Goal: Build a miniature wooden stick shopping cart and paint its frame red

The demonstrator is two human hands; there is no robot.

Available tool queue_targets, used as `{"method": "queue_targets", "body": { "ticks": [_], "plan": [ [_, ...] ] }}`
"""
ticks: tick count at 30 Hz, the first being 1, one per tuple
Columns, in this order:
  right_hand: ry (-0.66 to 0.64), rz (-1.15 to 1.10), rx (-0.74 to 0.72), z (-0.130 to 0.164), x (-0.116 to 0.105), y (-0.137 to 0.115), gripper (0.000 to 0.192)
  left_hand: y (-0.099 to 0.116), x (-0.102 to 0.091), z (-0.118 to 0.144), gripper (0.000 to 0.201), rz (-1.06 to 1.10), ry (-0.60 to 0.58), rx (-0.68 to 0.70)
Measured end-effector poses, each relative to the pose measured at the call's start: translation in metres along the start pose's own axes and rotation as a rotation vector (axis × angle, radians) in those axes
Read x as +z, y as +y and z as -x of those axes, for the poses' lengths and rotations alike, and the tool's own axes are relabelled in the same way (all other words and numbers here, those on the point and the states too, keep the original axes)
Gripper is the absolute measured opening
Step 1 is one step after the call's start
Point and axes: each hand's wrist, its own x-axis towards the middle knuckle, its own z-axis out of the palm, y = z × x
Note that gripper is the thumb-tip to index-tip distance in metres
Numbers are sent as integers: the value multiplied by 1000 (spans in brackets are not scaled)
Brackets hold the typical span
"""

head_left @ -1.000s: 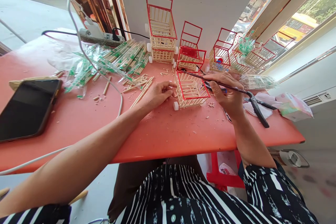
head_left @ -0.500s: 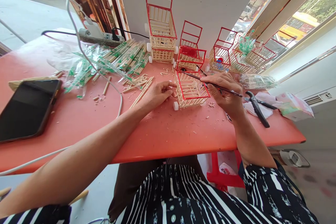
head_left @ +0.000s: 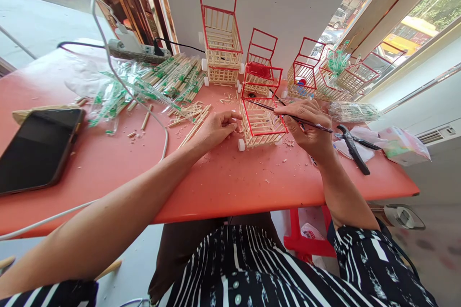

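1. We see our right hand (head_left: 306, 127) closed in a pencil-like pinch on a thin dark brush (head_left: 288, 115), whose tip reaches over the red top rim of a small stick cart (head_left: 261, 124).
2. The small stick cart stands upright on the red surface (head_left: 223, 187), between our two hands, with a white wheel (head_left: 241, 145) at its near left corner.
3. Our left hand (head_left: 218, 129) rests on the surface with its fingers curled, the fingertips touching the cart's left side; it is loosely bent and we cannot tell whether it pinches anything.
4. Black pliers (head_left: 353, 146) lie on the surface just right of our right hand, partly on a white cloth (head_left: 360, 141).
5. A crumpled pale packet (head_left: 403, 146) sits near the right edge of the surface.
6. Behind the cart stand more carts with red frames: a tall stack (head_left: 220, 33) against the wall, another cart (head_left: 261, 64) just behind ours, and several more (head_left: 324, 76) towards the window.
7. Wrapped chopsticks (head_left: 176, 76) in clear and green sleeves lie in a heap at the back left, with bare sticks (head_left: 192, 115) near our left hand.
8. A dark phone (head_left: 38, 146) lies flat at the left of the surface, and a white cable (head_left: 158, 124) runs across it.
9. Wood chips are scattered over the surface around the cart.
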Motion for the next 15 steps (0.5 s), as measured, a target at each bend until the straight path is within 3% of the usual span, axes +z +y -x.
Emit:
{"method": "queue_targets", "body": {
  "ticks": [15],
  "plan": [
    [72, -25, 24, 2, 2, 3, 20, -6, -1, -2, 26, -32, 6, 14]
  ]
}}
